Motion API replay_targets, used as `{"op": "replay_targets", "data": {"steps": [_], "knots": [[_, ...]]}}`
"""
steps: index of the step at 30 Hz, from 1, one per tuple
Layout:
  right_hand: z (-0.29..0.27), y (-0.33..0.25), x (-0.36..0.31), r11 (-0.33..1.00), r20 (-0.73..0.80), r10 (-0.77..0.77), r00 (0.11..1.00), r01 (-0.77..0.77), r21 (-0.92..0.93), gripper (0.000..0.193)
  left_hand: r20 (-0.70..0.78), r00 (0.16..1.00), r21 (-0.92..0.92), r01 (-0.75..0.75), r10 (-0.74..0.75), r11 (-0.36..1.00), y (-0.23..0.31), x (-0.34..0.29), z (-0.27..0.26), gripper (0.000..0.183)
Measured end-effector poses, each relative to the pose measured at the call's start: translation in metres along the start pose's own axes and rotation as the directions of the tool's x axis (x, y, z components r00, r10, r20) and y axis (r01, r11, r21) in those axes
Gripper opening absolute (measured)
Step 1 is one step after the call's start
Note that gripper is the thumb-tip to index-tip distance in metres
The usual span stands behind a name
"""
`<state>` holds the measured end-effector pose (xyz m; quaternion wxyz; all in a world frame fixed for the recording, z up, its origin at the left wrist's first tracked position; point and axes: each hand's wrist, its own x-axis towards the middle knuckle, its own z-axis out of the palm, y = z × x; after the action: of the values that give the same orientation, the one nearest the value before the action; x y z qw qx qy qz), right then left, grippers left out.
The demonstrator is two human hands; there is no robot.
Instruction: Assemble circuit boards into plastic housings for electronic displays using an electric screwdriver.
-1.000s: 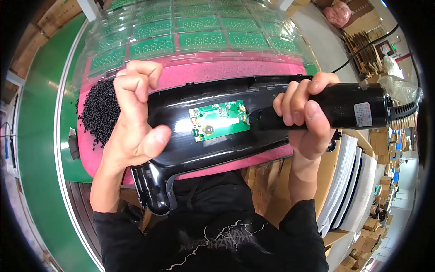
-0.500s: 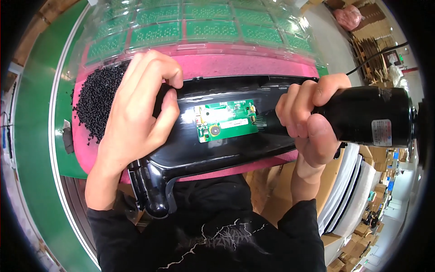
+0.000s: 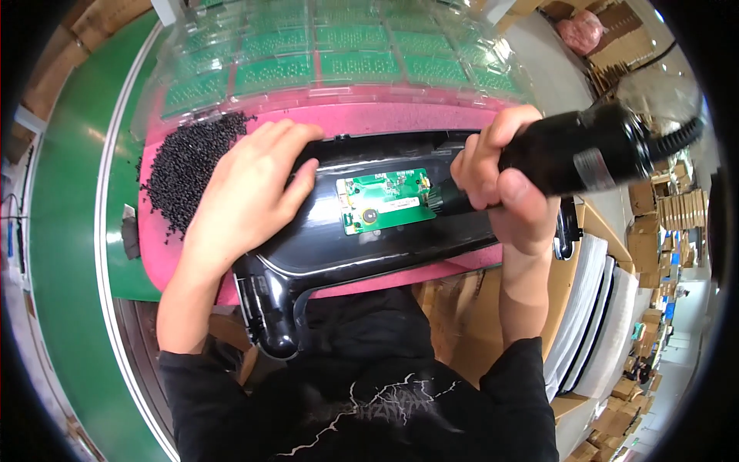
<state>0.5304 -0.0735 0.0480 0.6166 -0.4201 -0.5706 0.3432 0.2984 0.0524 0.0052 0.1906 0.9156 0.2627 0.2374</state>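
Note:
A shiny black plastic housing [image 3: 339, 258] lies across the pink mat, its rounded arm pointing toward me at the left. On its middle sits a green circuit board [image 3: 389, 219]. My left hand [image 3: 250, 177] grips the housing's left end, fingers over the far edge and thumb on the top face. Wrapped in my right hand [image 3: 512, 181] is a black electric screwdriver [image 3: 566, 150], tilted with its cord end up to the right. Its front end points at the board's right edge; the exact tip is hard to make out.
Beside my left hand, a heap of small black screws [image 3: 185, 169] lies on the pink mat [image 3: 369, 115]. Clear plastic trays [image 3: 354, 69] stand behind it. A cardboard box [image 3: 481, 323] with white sheets [image 3: 581, 308] is at the right. The screwdriver's cord [image 3: 681, 138] runs off right.
My right hand and the screwdriver have shifted left, and the tool's cord end has tilted upward. The housing and my left hand sit slightly farther right in the view.

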Motion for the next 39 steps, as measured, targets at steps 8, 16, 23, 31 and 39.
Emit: {"op": "replay_targets", "data": {"steps": [8, 16, 23, 31, 39], "knots": [[-0.053, -0.003, 0.022, 0.818, -0.499, 0.478, 0.723, -0.16, 0.552, 0.017, 0.145, 0.989, 0.044, -0.026, 0.02, 0.999, 0.005, -0.007, 0.0, 0.022], [-0.106, -0.063, -0.056, 0.925, -0.405, 0.185, 0.895, -0.298, -0.236, 0.042, 0.271, 0.962, 0.073, -0.027, 0.006, 0.997, 0.022, -0.003, 0.004, 0.021], [-0.234, -0.076, -0.188, 0.226, -0.591, -0.224, 0.775, -0.548, -0.805, 0.039, -0.061, 0.998, -0.039, 0.018, -0.02, 0.999, 0.064, -0.051, -0.026, 0.019], [-0.297, -0.032, -0.405, -0.543, -0.824, -0.184, 0.536, -0.754, -0.37, 0.071, -0.776, 0.539, -0.202, 0.28, -0.328, 0.939, -0.047, -0.174, -0.083, 0.021], [-0.307, -0.006, -0.404, -0.523, -0.763, -0.293, 0.577, -0.764, -0.377, 0.053, -0.627, 0.445, -0.73, -0.049, -0.639, 0.682, -0.051, -0.208, -0.129, 0.035]]}}
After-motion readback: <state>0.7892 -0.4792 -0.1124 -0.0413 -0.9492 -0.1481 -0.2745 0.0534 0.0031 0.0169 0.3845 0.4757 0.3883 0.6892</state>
